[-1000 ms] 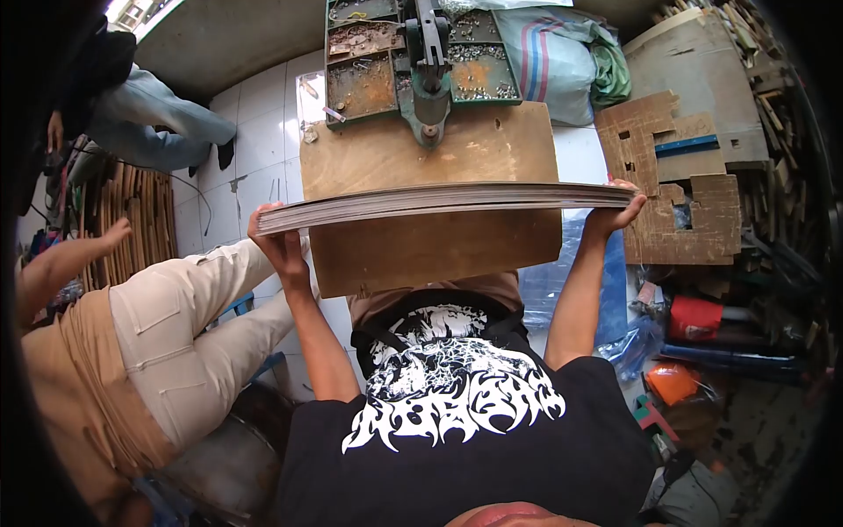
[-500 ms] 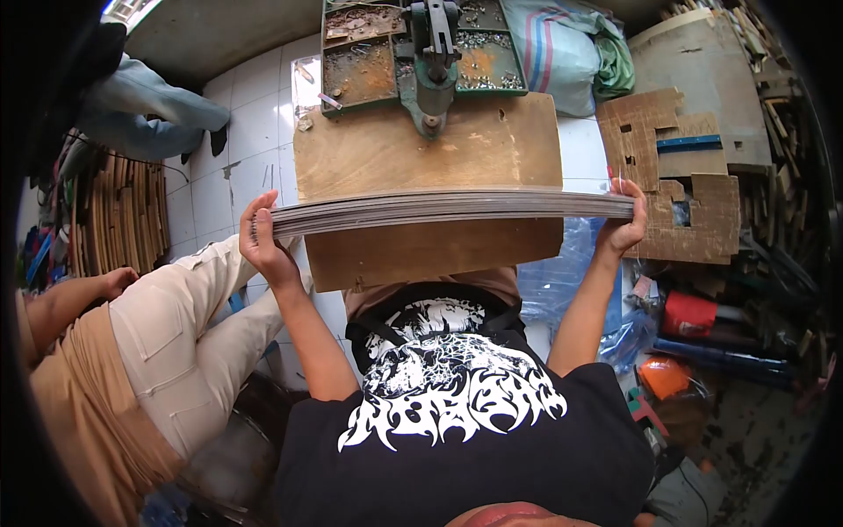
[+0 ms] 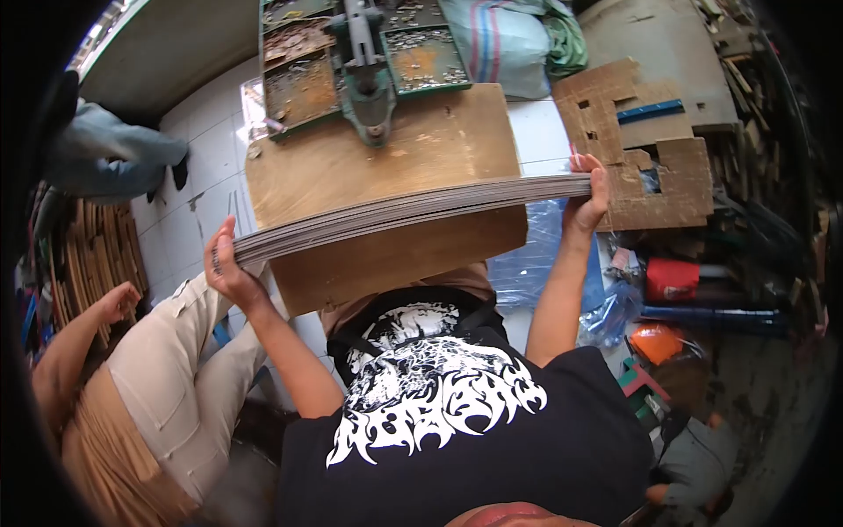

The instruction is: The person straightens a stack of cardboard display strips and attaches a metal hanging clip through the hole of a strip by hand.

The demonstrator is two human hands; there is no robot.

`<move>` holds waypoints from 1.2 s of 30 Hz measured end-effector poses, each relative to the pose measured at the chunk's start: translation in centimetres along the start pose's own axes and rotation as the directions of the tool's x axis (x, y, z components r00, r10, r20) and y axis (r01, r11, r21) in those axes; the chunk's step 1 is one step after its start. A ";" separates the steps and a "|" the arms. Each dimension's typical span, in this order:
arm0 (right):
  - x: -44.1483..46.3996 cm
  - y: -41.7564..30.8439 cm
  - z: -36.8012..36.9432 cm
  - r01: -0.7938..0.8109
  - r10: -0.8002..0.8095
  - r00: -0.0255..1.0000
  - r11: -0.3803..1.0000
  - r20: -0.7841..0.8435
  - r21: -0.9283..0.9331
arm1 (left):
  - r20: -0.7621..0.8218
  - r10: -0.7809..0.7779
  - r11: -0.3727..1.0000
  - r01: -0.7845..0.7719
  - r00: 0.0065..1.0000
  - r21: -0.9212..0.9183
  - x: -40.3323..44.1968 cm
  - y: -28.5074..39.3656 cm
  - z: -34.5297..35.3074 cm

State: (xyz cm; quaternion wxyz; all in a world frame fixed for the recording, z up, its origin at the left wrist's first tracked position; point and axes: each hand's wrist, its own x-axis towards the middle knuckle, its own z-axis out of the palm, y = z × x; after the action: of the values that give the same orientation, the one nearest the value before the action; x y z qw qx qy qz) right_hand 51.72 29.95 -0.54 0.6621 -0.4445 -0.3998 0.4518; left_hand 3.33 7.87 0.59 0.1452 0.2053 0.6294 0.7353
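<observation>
L hand (image 3: pixel 226 263) & R hand (image 3: pixel 590 198) are clamped on opp. ends of a stack (image 3: pixel 413 211) of thin sheets, palms in against the ends, some fingertips poking up past the top. Stack spans the gap betw. them, over the board (image 3: pixel 378 167) in front of the torso, L end a bit nearer the body than R. Can't tell if its underside touches the board.

Holding both ends prob. keeps the layers together & stops the long span tipping; arms are spread wide b/c it's approx. as long as the board is wide.

Press (image 3: pixel 373 114) is at the board's far edge, w/ trays (image 3: pixel 303 92) of small bits either side, prob. so they're in easy reach. Sack (image 3: pixel 500 53) is beyond, to the R; cut-out panel (image 3: pixel 680 198) is R of the R hand. A co-worker's hand (image 3: pixel 118 303) is off L, well apart from the stack.
</observation>
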 end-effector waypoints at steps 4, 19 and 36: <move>-0.1 -1.7 -1.0 -0.153 0.122 0.985 0.945 0.121 0.290 | -0.024 0.034 0.999 -0.034 0.999 0.023 0.1 0.3 0.6; 4.8 -11.5 2.1 0.067 0.519 0.619 0.714 0.590 -0.697 | -0.050 0.069 0.995 -0.065 0.996 0.074 -0.3 1.1 1.6; 3.9 -6.1 -0.5 0.030 0.075 0.947 0.947 0.311 -0.320 | -0.079 0.063 0.994 -0.056 0.995 0.089 0.2 0.9 1.9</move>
State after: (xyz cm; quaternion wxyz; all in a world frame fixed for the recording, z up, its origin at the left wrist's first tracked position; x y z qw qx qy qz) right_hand 54.74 32.36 5.57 0.5023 -0.4717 -0.5645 0.4544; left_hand 4.08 9.49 1.72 0.0884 0.1999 0.6598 0.7190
